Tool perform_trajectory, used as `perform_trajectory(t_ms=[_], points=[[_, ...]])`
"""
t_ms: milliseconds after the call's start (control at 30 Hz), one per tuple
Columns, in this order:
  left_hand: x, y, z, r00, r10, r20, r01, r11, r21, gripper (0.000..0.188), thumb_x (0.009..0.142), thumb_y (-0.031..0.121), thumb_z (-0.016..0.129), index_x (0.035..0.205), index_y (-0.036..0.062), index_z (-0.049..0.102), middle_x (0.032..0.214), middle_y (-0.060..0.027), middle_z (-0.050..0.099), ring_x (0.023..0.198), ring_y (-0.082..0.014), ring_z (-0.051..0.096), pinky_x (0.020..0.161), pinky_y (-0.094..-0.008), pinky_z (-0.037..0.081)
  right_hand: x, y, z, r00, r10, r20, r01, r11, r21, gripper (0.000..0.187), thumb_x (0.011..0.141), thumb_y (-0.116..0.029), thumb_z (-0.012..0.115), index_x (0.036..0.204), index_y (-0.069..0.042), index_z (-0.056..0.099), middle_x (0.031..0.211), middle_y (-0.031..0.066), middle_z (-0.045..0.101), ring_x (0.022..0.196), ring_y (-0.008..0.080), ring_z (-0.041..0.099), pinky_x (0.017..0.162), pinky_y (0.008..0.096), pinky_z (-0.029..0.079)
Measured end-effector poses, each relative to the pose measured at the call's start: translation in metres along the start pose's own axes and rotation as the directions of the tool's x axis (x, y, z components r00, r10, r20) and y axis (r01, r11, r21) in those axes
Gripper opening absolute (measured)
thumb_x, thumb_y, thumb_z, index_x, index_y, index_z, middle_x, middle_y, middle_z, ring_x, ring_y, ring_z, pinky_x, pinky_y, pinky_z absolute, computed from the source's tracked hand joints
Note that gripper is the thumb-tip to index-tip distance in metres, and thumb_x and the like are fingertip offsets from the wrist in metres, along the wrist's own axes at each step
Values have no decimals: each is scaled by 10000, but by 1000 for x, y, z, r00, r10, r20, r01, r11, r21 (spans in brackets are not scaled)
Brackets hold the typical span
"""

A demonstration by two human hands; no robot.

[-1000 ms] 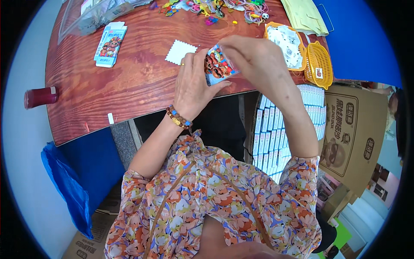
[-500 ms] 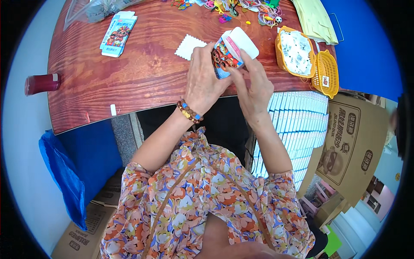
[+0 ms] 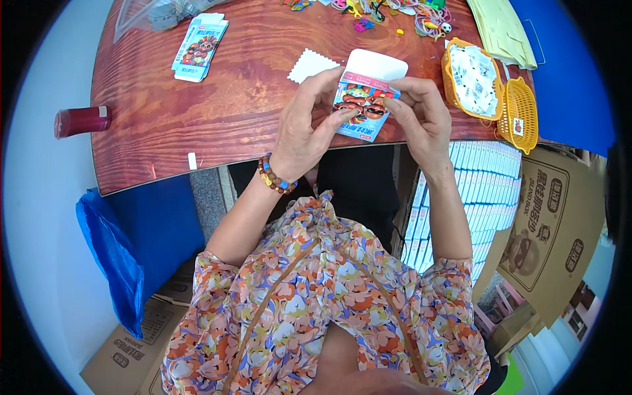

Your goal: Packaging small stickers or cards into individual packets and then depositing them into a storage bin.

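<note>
Between both hands is a small printed carton (image 3: pixel 361 122), blue with red cartoon figures, its white end flap standing open on the far side. My left hand (image 3: pixel 306 125) grips its left edge, thumb across the printed face. On the right edge my right hand (image 3: pixel 424 122) holds it with thumb and bent fingers. The carton is just over the table's near edge. Beyond my left hand lies a white card with a scalloped edge (image 3: pixel 312 66). Farther left, a few similar flattened cartons (image 3: pixel 199 51) lie stacked. What is inside the held carton cannot be seen.
A yellow basket of small white packets (image 3: pixel 473 82) and a second yellow basket (image 3: pixel 520 125) stand at right. Small colourful toys (image 3: pixel 431 23) lie at the back. A dark red jar (image 3: pixel 82 122) is at left. Rows of packed cartons (image 3: pixel 484 178) sit below the table's right side.
The carton has turned from a tilt to nearly upright, its printed face now toward me. My right hand has shifted to its right edge. The whole view has slid slightly.
</note>
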State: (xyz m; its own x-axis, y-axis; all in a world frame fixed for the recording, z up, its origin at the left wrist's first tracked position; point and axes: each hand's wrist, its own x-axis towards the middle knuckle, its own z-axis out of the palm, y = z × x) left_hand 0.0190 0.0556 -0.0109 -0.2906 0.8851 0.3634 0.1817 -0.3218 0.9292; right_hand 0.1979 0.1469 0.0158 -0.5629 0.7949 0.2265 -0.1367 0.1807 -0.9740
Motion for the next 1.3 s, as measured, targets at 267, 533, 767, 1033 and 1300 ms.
perform_trajectory(t_ms=[267, 533, 767, 1033, 1300], points=[[5, 13, -23, 971, -44, 235, 2, 985, 174, 501, 870, 1, 691, 1343, 52, 534, 1091, -82, 595, 982, -162, 643, 801, -282, 544, 5, 6, -7, 977, -134, 165, 152, 983, -102, 197, 910, 36, 641, 1105, 30, 611, 1158, 104, 583, 987, 158, 658, 828, 276, 549], [-2, 12, -26, 918, -310, 249, 375, 883, -282, 318, 889, -15, 683, 1195, 11, 596, 1054, -66, 673, 917, -96, 672, 769, -238, 566, 13, -2, -12, 928, -126, 351, 252, 905, -344, 175, 897, 2, 667, 1069, 6, 639, 1010, 107, 649, 902, 137, 664, 768, 261, 546], [-20, 7, -16, 967, -230, 111, 245, 959, -145, 286, 859, -39, 699, 1135, -15, 630, 1032, -70, 624, 930, -120, 682, 756, -235, 582, -5, -6, 3, 977, 94, 189, -26, 942, -335, 198, 925, -44, 648, 1115, 12, 639, 1163, 101, 656, 1032, 169, 643, 914, 312, 508], [-24, 11, -15, 967, -235, 98, 251, 944, -214, 331, 850, -54, 698, 1170, -7, 627, 1004, -61, 589, 914, -136, 684, 763, -247, 596, -7, -13, 14, 976, 183, 122, -178, 983, -49, 187, 955, -66, 615, 1125, 5, 649, 1159, 109, 671, 1032, 152, 637, 948, 294, 490], [-26, 13, -18, 968, -214, 128, 223, 973, -61, 387, 836, 11, 749, 1199, 19, 616, 926, -44, 617, 815, -101, 655, 697, -243, 560, 12, -27, -4, 818, 470, 332, -482, 875, -49, 234, 932, -42, 637, 1156, 3, 689, 1078, 61, 713, 988, 112, 662, 858, 251, 537]])
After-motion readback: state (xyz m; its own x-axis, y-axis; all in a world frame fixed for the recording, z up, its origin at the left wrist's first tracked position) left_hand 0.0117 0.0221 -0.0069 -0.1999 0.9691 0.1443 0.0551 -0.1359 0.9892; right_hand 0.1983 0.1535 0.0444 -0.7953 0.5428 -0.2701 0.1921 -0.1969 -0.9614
